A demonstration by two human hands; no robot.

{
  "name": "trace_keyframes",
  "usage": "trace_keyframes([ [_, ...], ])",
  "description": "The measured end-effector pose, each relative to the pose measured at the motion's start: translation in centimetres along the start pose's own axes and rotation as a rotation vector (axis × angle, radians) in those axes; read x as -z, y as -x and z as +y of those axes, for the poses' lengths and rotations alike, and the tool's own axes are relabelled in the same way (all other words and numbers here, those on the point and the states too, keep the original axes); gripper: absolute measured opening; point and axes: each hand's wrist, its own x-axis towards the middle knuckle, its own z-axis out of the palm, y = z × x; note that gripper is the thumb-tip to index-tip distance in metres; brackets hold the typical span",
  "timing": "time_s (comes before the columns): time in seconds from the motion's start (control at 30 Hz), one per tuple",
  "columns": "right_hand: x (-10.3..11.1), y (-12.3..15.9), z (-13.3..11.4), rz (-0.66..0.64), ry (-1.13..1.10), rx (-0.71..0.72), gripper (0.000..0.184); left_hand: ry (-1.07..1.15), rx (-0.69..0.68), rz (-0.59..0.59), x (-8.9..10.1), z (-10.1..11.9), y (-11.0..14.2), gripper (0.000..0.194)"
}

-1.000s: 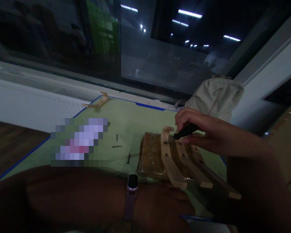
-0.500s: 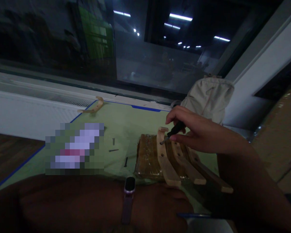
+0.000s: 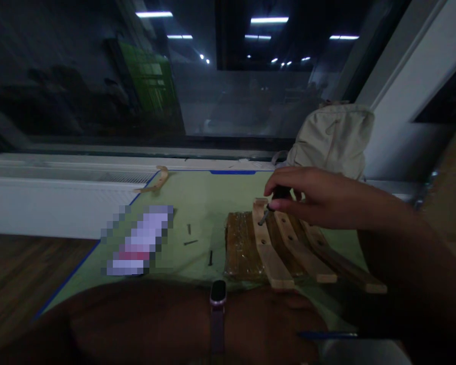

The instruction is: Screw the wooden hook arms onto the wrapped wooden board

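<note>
My right hand (image 3: 315, 195) is closed around the dark handle of a screwdriver (image 3: 265, 217), its metal shaft slanting down to the upper hole of the leftmost curved wooden hook (image 3: 271, 258). Two similar wooden hooks (image 3: 307, 253) lie beside it, to the right. All three rest across a brown block (image 3: 239, 243) wrapped in clear tape, their straight ends jutting toward me. My left hand (image 3: 273, 324), in deep shadow, lies by the near end of the leftmost hook; its fingers are mostly hidden. Several screws (image 3: 190, 243) lie left of the block.
Another wooden hook (image 3: 160, 180) sits at the far left corner of the green tabletop (image 3: 197, 197). A pixelated light object (image 3: 146, 238) lies at left. Behind stand a beige backpack (image 3: 334, 137), a radiator (image 3: 41, 203) and a dark window (image 3: 235, 101).
The camera view has shifted and levelled. My right hand has turned the screwdriver steeper, with its tip still at the same hook's upper hole. My left hand stays by the hook's near end.
</note>
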Motion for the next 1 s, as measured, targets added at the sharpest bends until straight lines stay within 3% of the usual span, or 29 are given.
trace_keyframes([
  [0.1,-0.3,0.1,-0.4,-0.020,-0.114,0.166,0.015,0.013,0.004,-0.022,0.2,0.0,0.0,0.032],
  [0.17,-0.8,-0.2,-0.2,0.019,-0.149,0.183,0.015,0.020,0.013,-0.028,0.2,0.0,0.0,0.032],
  [0.27,-1.0,-0.9,0.4,0.082,-0.086,0.068,0.003,0.032,0.013,-0.037,0.2,0.0,0.0,0.032],
  [0.37,-0.8,-1.1,0.8,0.124,0.091,-0.143,0.030,0.039,-0.007,-0.020,0.2,0.0,0.0,0.033],
  [0.47,-0.7,-0.9,0.4,0.122,0.176,-0.240,0.039,0.041,0.000,-0.004,0.1,0.1,0.0,0.031],
  [0.6,-0.5,-0.2,0.0,0.065,0.006,-0.021,0.020,0.049,0.007,-0.009,-0.1,0.1,0.1,0.033],
  [0.67,-0.3,0.0,0.3,0.037,-0.087,0.100,0.021,0.052,0.000,-0.011,-0.1,0.1,0.1,0.033],
  [0.77,-0.1,-0.1,1.0,-0.003,-0.147,0.139,0.007,0.043,0.005,-0.005,-0.2,0.0,0.2,0.033],
  [1.0,-0.5,-1.1,1.5,0.127,0.126,-0.184,0.029,0.044,-0.008,0.037,-0.3,0.1,0.2,0.030],
])
